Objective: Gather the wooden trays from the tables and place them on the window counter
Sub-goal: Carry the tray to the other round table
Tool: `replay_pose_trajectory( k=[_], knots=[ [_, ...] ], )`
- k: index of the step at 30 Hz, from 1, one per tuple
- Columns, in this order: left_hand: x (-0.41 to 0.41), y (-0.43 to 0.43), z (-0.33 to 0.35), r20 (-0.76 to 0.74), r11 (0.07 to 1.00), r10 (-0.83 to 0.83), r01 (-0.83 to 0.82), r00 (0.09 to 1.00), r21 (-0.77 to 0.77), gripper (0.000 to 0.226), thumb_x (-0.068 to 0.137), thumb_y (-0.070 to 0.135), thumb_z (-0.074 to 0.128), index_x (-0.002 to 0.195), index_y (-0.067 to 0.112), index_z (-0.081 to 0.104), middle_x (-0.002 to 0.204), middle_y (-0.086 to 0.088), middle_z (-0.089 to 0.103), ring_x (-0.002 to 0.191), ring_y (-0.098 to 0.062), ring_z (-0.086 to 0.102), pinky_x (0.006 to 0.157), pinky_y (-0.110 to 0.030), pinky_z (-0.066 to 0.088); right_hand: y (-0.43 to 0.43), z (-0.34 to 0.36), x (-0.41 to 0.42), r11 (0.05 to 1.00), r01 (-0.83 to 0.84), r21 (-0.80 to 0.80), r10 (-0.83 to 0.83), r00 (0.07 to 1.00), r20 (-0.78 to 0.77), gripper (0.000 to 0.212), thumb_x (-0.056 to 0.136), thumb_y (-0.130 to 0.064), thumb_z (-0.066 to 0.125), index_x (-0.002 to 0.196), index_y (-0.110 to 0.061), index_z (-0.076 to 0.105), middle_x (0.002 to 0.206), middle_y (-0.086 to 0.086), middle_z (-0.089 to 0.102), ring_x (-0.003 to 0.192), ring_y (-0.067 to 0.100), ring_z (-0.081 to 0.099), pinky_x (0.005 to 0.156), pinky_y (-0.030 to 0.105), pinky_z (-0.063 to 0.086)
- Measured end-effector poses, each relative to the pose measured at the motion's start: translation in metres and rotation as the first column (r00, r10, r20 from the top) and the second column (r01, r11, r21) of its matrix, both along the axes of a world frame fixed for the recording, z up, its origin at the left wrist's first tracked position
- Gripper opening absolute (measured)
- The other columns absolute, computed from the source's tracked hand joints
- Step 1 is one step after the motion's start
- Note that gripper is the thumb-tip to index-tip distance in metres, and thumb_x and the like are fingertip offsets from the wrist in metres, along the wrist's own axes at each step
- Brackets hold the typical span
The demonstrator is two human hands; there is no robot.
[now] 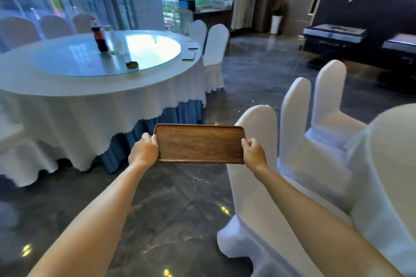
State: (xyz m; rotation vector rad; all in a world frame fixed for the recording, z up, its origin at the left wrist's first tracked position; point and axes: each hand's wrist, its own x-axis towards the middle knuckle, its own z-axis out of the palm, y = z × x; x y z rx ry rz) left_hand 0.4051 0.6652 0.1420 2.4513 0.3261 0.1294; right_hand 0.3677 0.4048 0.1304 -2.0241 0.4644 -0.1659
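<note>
I hold a brown rectangular wooden tray (pixel 199 143) level in front of me, above the dark floor. My left hand (pixel 144 150) grips its left short edge and my right hand (pixel 253 153) grips its right short edge. The tray carries nothing. Two more flat trays (pixel 189 54) lie on the far right rim of the round table (pixel 90 94). The window counter (pixel 212 13) stands at the back, under the glass, with some pale items on it.
The round table with a white cloth and glass turntable fills the left, bearing a cola bottle (pixel 99 35) and a small ashtray (pixel 132 64). White-covered chairs (pixel 292 141) crowd my right; two more (pixel 213 51) stand by the table's far side. A dark floor aisle runs between them toward the counter.
</note>
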Motion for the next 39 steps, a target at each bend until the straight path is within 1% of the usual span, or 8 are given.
replay_pose_trajectory(
  k=[3,5,12,18,23,27,33,39],
  knots=[
    [0.031,0.034,-0.004,-0.008,0.999,0.046,-0.046,0.999,-0.002,0.04,0.1,0.028,0.026,0.108,-0.004,0.049,0.116,-0.029,0.059,0.108,-0.043,0.054,0.082,-0.043,0.04,0.031,-0.003,0.047,0.997,-0.07,-0.009,0.07,0.998,0.005,0.031,0.099,-0.026,0.035,0.073,-0.012,0.044,0.073,0.002,0.049,0.072,0.019,0.049,0.071,0.031,0.036],
    [0.056,0.051,-0.008,-0.014,0.997,0.077,-0.078,0.997,-0.024,0.04,0.1,0.028,0.027,0.109,-0.004,0.049,0.117,-0.029,0.058,0.109,-0.043,0.053,0.085,-0.044,0.041,0.048,-0.008,0.083,0.994,-0.105,-0.011,0.105,0.995,0.002,0.027,0.099,-0.028,0.036,0.083,-0.008,0.046,0.079,0.004,0.052,0.079,0.02,0.049,0.072,0.031,0.034],
    [0.188,0.09,-0.03,-0.008,0.99,0.138,-0.138,0.99,-0.031,0.04,0.1,0.029,0.026,0.106,-0.003,0.048,0.114,-0.029,0.059,0.105,-0.041,0.054,0.077,-0.038,0.035,0.083,-0.031,0.237,0.988,-0.151,0.022,0.15,0.988,0.037,0.035,0.099,-0.028,0.037,0.065,-0.019,0.037,0.068,-0.003,0.046,0.064,0.012,0.045,0.052,0.025,0.033],
    [0.348,0.097,-0.023,0.004,0.99,0.119,-0.119,0.993,-0.074,0.038,0.1,0.029,0.027,0.1,-0.002,0.049,0.111,-0.029,0.06,0.102,-0.042,0.056,0.09,-0.047,0.044,0.094,-0.036,0.4,0.989,-0.123,0.075,0.123,0.992,0.012,0.035,0.098,-0.03,0.036,0.065,-0.019,0.038,0.069,-0.002,0.048,0.076,0.02,0.049,0.069,0.033,0.037],
    [0.464,0.09,-0.015,-0.011,0.997,0.071,-0.072,0.997,-0.031,0.032,0.101,0.028,0.025,0.093,0.003,0.043,0.109,-0.029,0.06,0.1,-0.041,0.056,0.077,-0.04,0.038,0.088,-0.027,0.509,0.993,-0.088,0.072,0.087,0.996,0.023,0.036,0.099,-0.03,0.036,0.065,-0.02,0.036,0.069,-0.002,0.047,0.074,0.02,0.048,0.069,0.033,0.036],
    [0.556,0.077,-0.024,-0.035,0.998,0.039,-0.041,0.999,-0.045,0.039,0.101,0.028,0.024,0.109,-0.002,0.049,0.116,-0.029,0.059,0.108,-0.041,0.055,0.091,-0.045,0.041,0.074,-0.032,0.59,0.997,-0.051,0.057,0.05,0.999,0.017,0.034,0.099,-0.03,0.036,0.066,-0.019,0.037,0.069,-0.003,0.048,0.074,0.019,0.048,0.069,0.033,0.036],
    [0.707,0.046,-0.048,-0.039,0.999,-0.045,0.045,0.998,0.007,0.04,0.101,0.027,0.025,0.111,-0.003,0.049,0.114,-0.028,0.06,0.106,-0.041,0.056,0.087,-0.043,0.043,0.047,-0.05,0.722,1.0,0.017,0.025,-0.016,1.0,-0.008,0.028,0.099,-0.03,0.036,0.085,-0.007,0.044,0.072,-0.001,0.049,0.078,0.021,0.049,0.07,0.033,0.036],
    [0.878,0.003,-0.055,-0.078,0.991,-0.124,0.127,0.989,0.033,0.042,0.1,0.028,0.024,0.108,-0.005,0.05,0.116,-0.032,0.06,0.109,-0.044,0.055,0.086,-0.044,0.042,0.004,-0.042,0.864,0.996,0.076,-0.048,-0.078,0.996,-0.043,0.031,0.098,-0.027,0.038,0.072,-0.012,0.039,0.078,0.006,0.051,0.075,0.023,0.046,0.064,0.031,0.03]
  ],
)
